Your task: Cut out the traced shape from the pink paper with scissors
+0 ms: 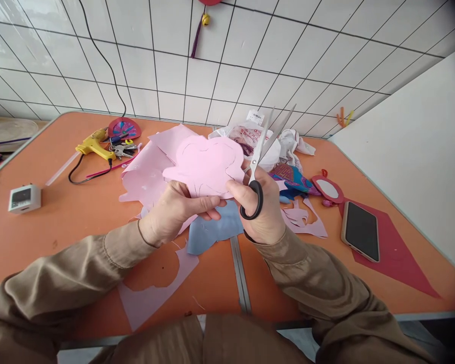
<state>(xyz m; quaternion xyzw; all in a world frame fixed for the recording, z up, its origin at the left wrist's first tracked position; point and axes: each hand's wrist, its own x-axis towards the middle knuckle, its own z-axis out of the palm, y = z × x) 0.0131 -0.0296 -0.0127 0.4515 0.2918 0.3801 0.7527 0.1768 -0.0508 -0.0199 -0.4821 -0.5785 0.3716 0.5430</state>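
Note:
A pale pink cut-out piece (208,164) with wavy edges and thin drawn lines is held up over the table. My left hand (180,205) pinches its lower left edge between thumb and fingers. At its lower right edge, my right hand (261,207) grips the piece with the thumb in front. Black-handled scissors (257,162) are also in my right hand, blades parted and pointing up, away from the piece. Beneath the hands lies a blue-grey scrap (216,227). A larger pink sheet (147,167) rests behind my left hand.
On the left are a yellow glue gun (94,145), keys (123,150) and a white charger (25,198). A phone (361,230) rests on red sheet material (398,258) at the right. Plastic bags (246,136) sit by the wall; a pink offcut (151,298) lies near the front edge.

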